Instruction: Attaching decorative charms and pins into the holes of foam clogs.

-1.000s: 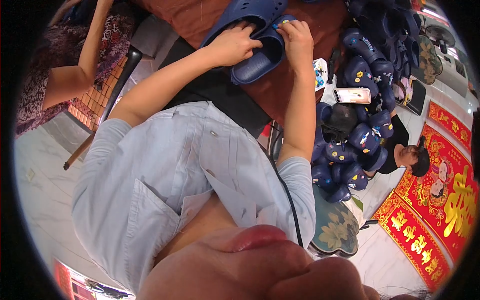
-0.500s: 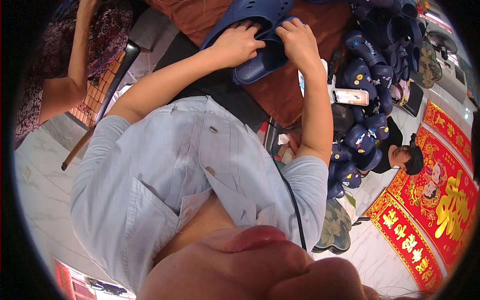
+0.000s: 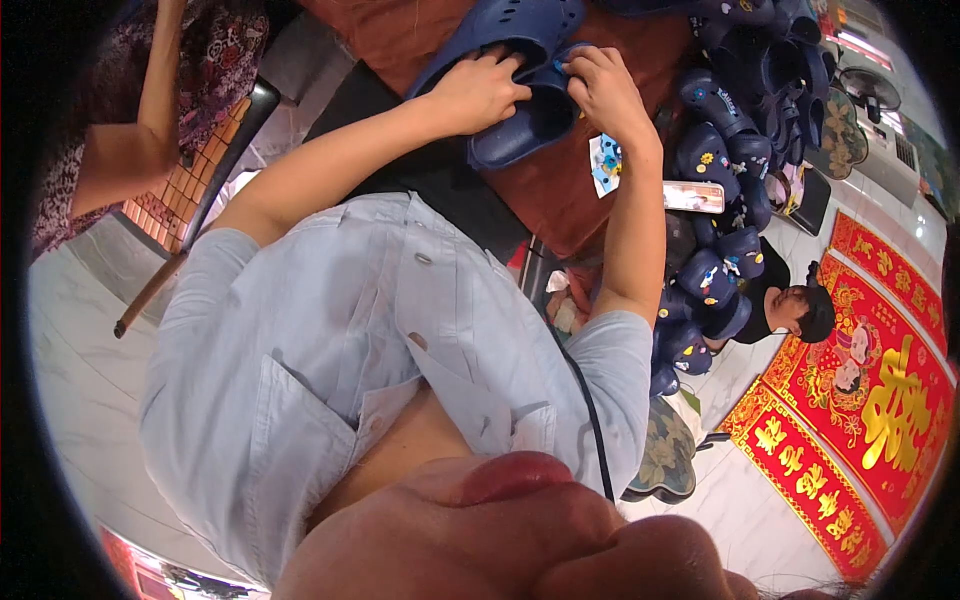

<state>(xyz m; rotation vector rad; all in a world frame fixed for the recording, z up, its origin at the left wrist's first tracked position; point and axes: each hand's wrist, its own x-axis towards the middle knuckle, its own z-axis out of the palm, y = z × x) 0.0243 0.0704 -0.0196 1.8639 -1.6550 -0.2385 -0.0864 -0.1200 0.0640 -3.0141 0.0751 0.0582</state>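
A pair of dark blue clogs (image 3: 540,110) lies on the brown cloth (image 3: 540,205) at the top of the view. My left hand (image 3: 480,95) has its fingers curled into the opening of one clog, with the fingertips hidden inside. My right hand (image 3: 610,95) is closed at the clog's far right edge. Between its thumb and fingers shows a small bright blue piece that looks like a shoe charm (image 3: 561,68). Below this hand, beside my wrist, lies a white card (image 3: 604,165) with several blue charms on it.
Many dark blue clogs with coloured charms (image 3: 715,165) are piled to the right. A lit phone (image 3: 694,197) lies beside my right forearm. At the left, another person's arm (image 3: 135,165) is near a slatted chair (image 3: 185,170). A person in a black cap (image 3: 805,312) is beyond the pile.
My right hand has shifted slightly right and down, and the bright blue piece now shows at its fingertips. More of the charm card is uncovered. My left hand stays in the clog.
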